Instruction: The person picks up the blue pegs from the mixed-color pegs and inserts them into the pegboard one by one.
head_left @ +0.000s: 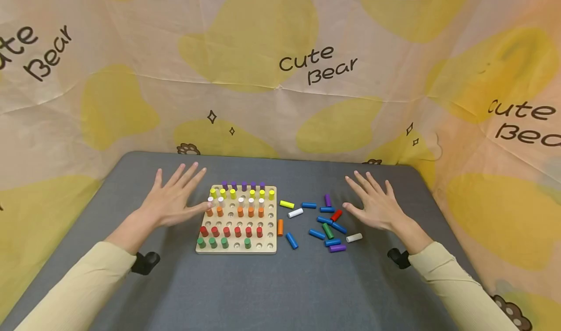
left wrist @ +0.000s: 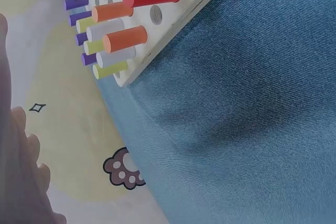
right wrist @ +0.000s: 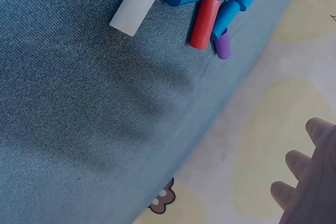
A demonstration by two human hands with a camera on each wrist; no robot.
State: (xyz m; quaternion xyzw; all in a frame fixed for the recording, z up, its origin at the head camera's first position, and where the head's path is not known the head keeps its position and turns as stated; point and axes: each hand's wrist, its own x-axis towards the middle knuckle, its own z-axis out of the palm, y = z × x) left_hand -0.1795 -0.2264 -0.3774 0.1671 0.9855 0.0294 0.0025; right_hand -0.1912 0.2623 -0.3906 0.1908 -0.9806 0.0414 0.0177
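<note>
My left hand point(head_left: 173, 202) is spread with straight fingers over the table, its thumb tip overlapping the left edge of a wooden pegboard point(head_left: 273, 219) in the head view. Rows of purple, yellow, white, orange, red and green pegs stand upright in the board, with some holes bare. To the right, my right hand point(head_left: 377, 204) is likewise spread and holds nothing. Its thumb points at a scatter of loose pegs, among them a red peg point(head_left: 336, 215), a green peg point(head_left: 327, 231), a white peg point(head_left: 354, 237) and several blue ones. The right wrist view shows that red peg point(right wrist: 205, 23) lying beside blue ones.
An orange peg point(head_left: 280, 227) and a yellow peg point(head_left: 287, 204) lie by the board's right side. The grey table point(head_left: 280, 292) meets a patterned cloth point(head_left: 245, 39) hung at its back and sides. A black wrist strap point(head_left: 145, 263) shows below the left hand.
</note>
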